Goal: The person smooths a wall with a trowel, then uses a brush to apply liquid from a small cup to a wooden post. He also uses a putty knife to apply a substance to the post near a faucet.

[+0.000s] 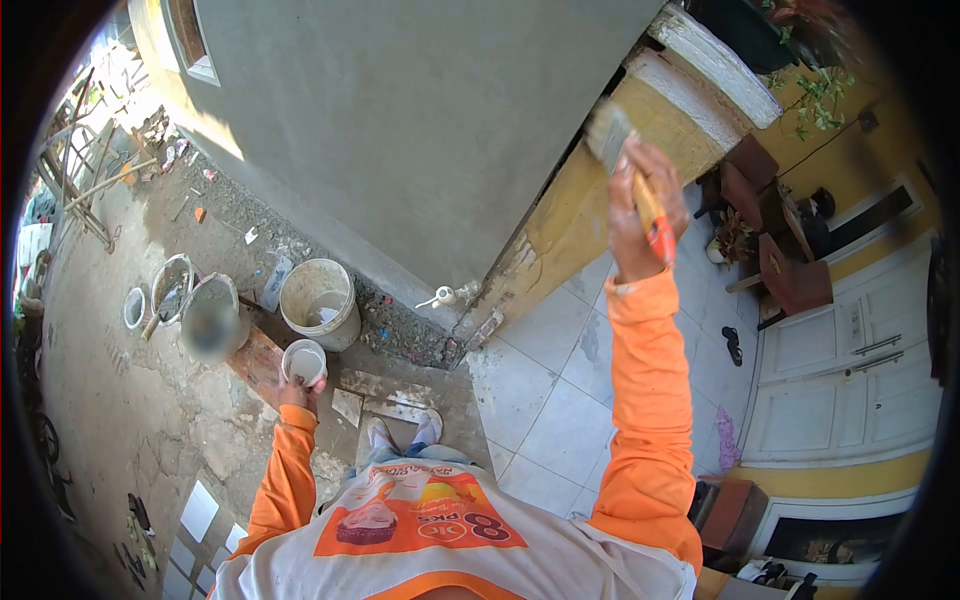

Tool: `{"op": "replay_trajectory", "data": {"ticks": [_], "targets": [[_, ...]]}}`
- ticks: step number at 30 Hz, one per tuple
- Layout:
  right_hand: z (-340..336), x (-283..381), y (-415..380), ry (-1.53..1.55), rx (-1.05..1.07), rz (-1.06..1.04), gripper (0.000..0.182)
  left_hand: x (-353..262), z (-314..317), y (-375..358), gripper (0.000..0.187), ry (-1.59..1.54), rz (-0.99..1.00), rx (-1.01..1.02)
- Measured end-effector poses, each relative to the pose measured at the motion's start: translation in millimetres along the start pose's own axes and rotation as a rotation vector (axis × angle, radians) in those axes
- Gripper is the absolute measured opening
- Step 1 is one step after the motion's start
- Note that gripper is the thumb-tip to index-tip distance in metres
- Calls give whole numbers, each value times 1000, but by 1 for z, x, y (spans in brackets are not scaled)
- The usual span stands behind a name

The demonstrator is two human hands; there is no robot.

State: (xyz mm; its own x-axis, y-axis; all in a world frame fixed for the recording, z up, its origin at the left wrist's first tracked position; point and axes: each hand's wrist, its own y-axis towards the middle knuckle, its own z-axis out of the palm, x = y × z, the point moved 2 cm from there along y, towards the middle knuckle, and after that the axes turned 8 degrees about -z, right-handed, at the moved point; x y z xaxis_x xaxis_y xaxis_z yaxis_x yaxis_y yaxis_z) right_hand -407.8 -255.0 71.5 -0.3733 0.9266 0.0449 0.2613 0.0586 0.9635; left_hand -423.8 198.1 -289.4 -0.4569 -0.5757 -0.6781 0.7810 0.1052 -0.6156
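Note:
My right hand [647, 205] is closed around the wooden handle of a wide paintbrush [650, 205], raised toward the wall corner. The brush's pale bristles overlap the yellow edge [590, 185] of the wall, just below its white-topped ledge. Down at the left, my left hand [302, 388] grips a small white plastic cup [304, 362] by its lower side. Some pale liquid shows inside the cup. Close beside it stands a larger white bucket [318, 303] with grey residue on its inner wall.
More buckets [213, 318] stand on the left near a wooden plank [257, 360]. A tap [450, 295] juts from the base of the grey wall [420, 130]. White floor tiles [530, 395] lie on the right, with chairs [790, 275] and white doors [850, 400] beyond.

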Motion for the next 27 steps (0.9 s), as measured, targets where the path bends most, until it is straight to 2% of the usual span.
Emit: {"op": "replay_trajectory", "data": {"ticks": [2,3,5,6,8,13,17,19,20,23,25,27], "targets": [[-5,4,39,-14,-143,-113,27,6,1,5,41,-6,2,7],[-4,2,44,-20,-142,-104,27,5,7,2,41,4,-2,6],[0,3,42,-155,-219,-227,28,3,15,-8,43,18,-6,14],[4,8,24,-104,-164,-98,30,4,13,-8,43,29,-9,5],[17,4,-34,-125,-35,14,32,8,10,-3,43,33,-24,41],[55,-4,-200,-29,142,210,33,6,3,-3,42,67,-27,22],[70,-8,-299,-14,307,341,36,-3,16,-20,41,105,-2,-34],[72,-10,-318,11,336,369,37,-1,15,-16,41,100,-18,-32],[71,-13,-326,41,366,386,32,2,13,-16,41,94,-39,-23],[61,-22,-324,141,415,422,27,9,12,-11,44,133,-51,63],[51,-16,-311,211,437,442,27,16,18,-12,43,122,-60,48],[36,-3,-298,330,367,584,22,26,18,-7,43,87,-115,54]]}}
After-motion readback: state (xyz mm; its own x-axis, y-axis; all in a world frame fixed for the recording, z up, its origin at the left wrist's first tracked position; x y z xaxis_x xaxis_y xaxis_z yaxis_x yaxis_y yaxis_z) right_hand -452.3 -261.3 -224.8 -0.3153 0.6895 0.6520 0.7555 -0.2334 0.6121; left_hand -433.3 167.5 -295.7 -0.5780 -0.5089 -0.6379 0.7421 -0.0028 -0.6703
